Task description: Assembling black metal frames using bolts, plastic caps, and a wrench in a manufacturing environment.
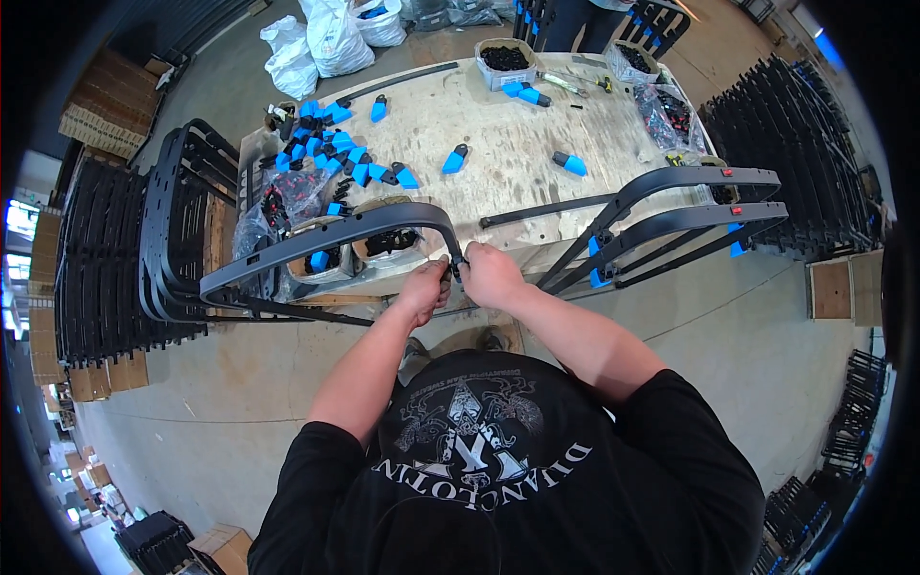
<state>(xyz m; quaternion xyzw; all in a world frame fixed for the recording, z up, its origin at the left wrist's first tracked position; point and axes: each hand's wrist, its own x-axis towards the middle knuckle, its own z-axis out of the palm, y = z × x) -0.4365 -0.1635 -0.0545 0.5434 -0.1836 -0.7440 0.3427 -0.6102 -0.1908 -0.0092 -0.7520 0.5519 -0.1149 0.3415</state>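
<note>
Warehouse-type space, with a pale wooden desk (517,125) just ahead of the hands. Left hand (424,290) and right hand (491,275) are both closed on the bent end of a black frame (335,233), nearly knuckle to knuckle, though the exact fingertip grip is hard to see. Its long bar runs off left of the left hand, slanting a bit nearer the body at the far end, while the gripped tip hooks back toward the black shirt (537,517). Blue-and-black pieces (331,144) are heaped ahead-left of the left hand; matching frames (690,182) sit right of the right hand.
</note>
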